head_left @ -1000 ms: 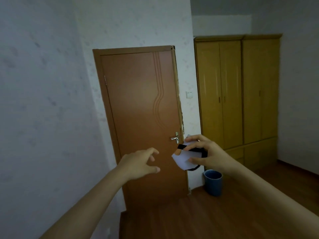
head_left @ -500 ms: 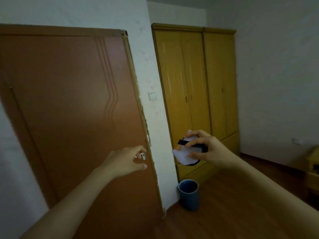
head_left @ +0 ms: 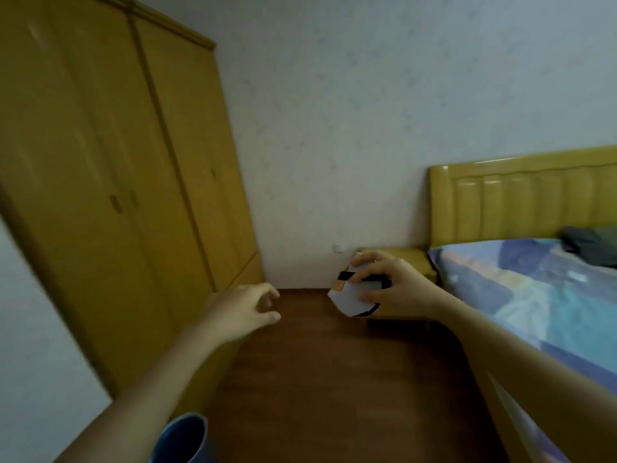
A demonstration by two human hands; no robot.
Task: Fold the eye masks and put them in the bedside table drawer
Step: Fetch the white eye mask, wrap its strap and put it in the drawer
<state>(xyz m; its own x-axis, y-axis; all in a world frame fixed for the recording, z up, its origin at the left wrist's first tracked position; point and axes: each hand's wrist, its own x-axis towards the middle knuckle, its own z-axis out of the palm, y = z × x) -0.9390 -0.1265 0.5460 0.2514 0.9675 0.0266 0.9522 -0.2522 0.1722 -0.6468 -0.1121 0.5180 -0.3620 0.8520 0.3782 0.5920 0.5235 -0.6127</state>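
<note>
We carry the folded eye mask [head_left: 354,295] in the right hand [head_left: 392,285], held in the air above the wooden floor [head_left: 317,379]. The fingers [head_left: 365,262] curl over its top while the thumb presses the white face from below, so the fold is pinched flat, with the black strap wrapped around the bundle. The left hand [head_left: 243,309] holds nothing; its fingers are loosely curled and spread, well apart from the mask.

The bedside table [head_left: 410,259] stands at the far wall, just left of the bed [head_left: 534,295] and its headboard [head_left: 521,195], and is largely hidden behind the right hand. We cannot tell from this view whether its drawer is open or shut. The wardrobe [head_left: 117,178] runs along the left side, and a blue bin [head_left: 183,439] sits near, at the lower edge.

The step in hand, as we judge it, is the transfer to the drawer. To do it well:

- We keep the pinch firm so that the fold does not spring open
- We keep the strap inside the grip so that it cannot snag on the drawer edge
- We reserve the free left hand for the drawer pull
- We lay the mask down flat before releasing it
</note>
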